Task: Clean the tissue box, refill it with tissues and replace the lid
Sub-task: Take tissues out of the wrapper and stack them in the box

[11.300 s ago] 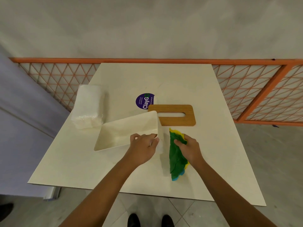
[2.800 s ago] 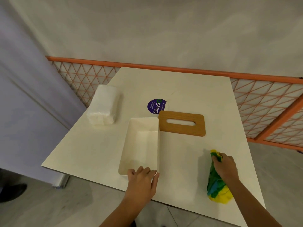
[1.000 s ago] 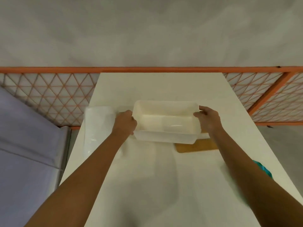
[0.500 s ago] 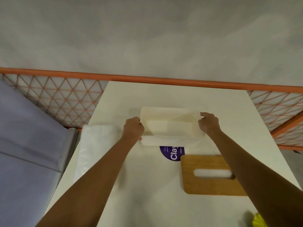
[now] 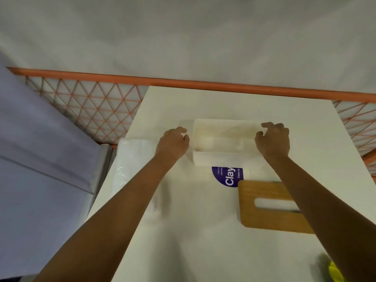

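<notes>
- while the tissue box (image 5: 223, 159) sits far on the surface (image 5: 203, 241), the left hand (image 5: 173, 143) curls its fingers (image 5: 182, 130) loosely beside it; whether the right hand (image 5: 273, 141) grips it, i cannot tell.
- a withdrawing left forearm (image 5: 122, 200) could sweep the edge-lying tissue pack (image 5: 132, 159) off.

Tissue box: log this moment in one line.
tissue box: empty | left hand: beside it, apart | right hand: at right end, contact unclear | lid: off | tissues: outside box
</notes>
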Demonstrator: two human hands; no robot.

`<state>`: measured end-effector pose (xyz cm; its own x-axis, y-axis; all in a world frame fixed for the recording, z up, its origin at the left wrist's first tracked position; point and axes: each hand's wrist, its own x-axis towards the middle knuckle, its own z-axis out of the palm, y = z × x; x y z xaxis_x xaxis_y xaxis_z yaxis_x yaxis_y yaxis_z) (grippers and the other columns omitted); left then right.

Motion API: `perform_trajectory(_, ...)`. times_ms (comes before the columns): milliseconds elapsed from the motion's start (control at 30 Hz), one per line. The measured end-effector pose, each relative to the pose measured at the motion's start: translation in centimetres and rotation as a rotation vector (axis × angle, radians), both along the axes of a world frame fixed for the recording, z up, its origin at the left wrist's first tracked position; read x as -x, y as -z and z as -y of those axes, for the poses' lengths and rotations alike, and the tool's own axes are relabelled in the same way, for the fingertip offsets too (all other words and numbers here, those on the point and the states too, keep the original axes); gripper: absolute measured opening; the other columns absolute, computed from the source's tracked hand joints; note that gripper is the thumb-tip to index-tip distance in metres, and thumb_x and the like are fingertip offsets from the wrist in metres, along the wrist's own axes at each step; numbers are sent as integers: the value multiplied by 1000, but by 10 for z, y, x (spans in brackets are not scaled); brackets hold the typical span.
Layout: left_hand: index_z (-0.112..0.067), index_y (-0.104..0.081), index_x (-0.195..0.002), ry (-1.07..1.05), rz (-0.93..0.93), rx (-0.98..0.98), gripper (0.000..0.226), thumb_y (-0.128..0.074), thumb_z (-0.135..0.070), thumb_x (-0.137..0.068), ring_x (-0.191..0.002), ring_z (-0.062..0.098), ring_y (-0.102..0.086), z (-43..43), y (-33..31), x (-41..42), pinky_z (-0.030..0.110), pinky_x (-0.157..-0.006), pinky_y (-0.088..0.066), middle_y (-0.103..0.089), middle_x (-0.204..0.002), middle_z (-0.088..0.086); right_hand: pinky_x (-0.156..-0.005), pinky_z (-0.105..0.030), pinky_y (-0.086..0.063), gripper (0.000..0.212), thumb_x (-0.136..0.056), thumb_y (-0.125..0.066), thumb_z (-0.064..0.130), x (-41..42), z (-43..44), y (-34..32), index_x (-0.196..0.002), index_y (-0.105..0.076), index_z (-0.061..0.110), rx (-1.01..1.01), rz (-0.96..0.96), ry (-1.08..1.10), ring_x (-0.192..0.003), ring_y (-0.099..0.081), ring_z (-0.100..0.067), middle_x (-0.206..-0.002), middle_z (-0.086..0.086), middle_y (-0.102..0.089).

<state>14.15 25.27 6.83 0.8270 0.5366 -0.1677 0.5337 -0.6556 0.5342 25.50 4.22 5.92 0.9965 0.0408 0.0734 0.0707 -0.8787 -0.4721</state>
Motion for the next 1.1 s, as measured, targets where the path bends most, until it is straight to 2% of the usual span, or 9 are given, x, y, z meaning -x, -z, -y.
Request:
perform_trajectory(200,-15,-60,-121,-77,243,-165,32,-49,-12,-92,-105,30,-57,-30,-19,78,35,-90,-45,-59,-121,8,-82,-40,-48,26,-80,-56,3,79,-46,5,-104,-67,3,-15,317,-306,-102,-56,-37,-104,-19,-64)
perform_trajectory(367,-11,-50,-128,-297,180,4,37,-52,-16,-91,-115,26,-50,-57,-9,144,31,-94,-40,-49,-129,10,-90,-32,-42,29,-89,-49,9,158,-86,19,-115,-62,9,-204,-102,-473,-112,-49,-24,-116,-10,-59)
perform_trajectory(433,-10,-44,-133,-393,172,164,43,-54,-16,-91,-118,20,-48,-57,-3,168,29,-93,-37,-48,-127,3,-90,-29,-42,28,-89,-49,10,183,-95,26,-113,-62,11,-279,-307,-443,-110,-54,-22,-116,-8,-61)
perform_trajectory(500,-14,-33,-142,-470,105,336,56,-55,-21,-91,-128,24,-42,-55,8,188,33,-103,-34,-41,-141,5,-88,-26,-43,26,-89,-48,12,202,-99,33,-109,-64,10,-301,-464,-394,-107,-59,-23,-113,-8,-65)
perform_trajectory(567,-20,-26,-146,-443,58,455,64,-57,-24,-91,-131,26,-41,-50,23,205,37,-106,-34,-36,-148,6,-81,-23,-43,25,-89,-46,14,220,-102,40,-105,-65,8,-268,-589,-367,-106,-60,-25,-110,-10,-67)
perform_trajectory(667,-22,-29,-143,-339,68,555,65,-63,-23,-87,-122,25,-49,-37,41,218,37,-101,-41,-44,-140,4,-82,-24,-45,27,-87,-50,18,241,-103,51,-107,-66,9,-256,-740,-353,-105,-60,-24,-111,-8,-67)
perform_trajectory(833,-29,-22,-143,-185,32,484,103,-78,-49,-59,-122,28,-50,-18,59,216,50,-99,-47,-40,-137,4,-77,-25,-43,21,-81,-59,13,239,-96,61,-101,-64,14,-428,-814,-228,-87,-57,-16,-94,1,-63)
perform_trajectory(967,-22,-5,-150,-153,51,320,108,-79,-28,-72,-119,28,-50,0,68,210,40,-97,-46,-33,-138,10,-75,-30,-51,19,-77,-64,8,231,-83,69,-97,-64,10,-660,-876,-81,-74,-58,-15,-86,-3,-64)
perform_trajectory(1100,-28,-7,-149,-113,132,182,93,-55,-57,-74,-85,21,-56,9,68,204,26,-75,-49,-38,-122,10,-61,-23,-48,13,-79,-66,7,227,-74,71,-90,-62,13,-711,-873,-75,-67,-54,-12,-76,0,-60)
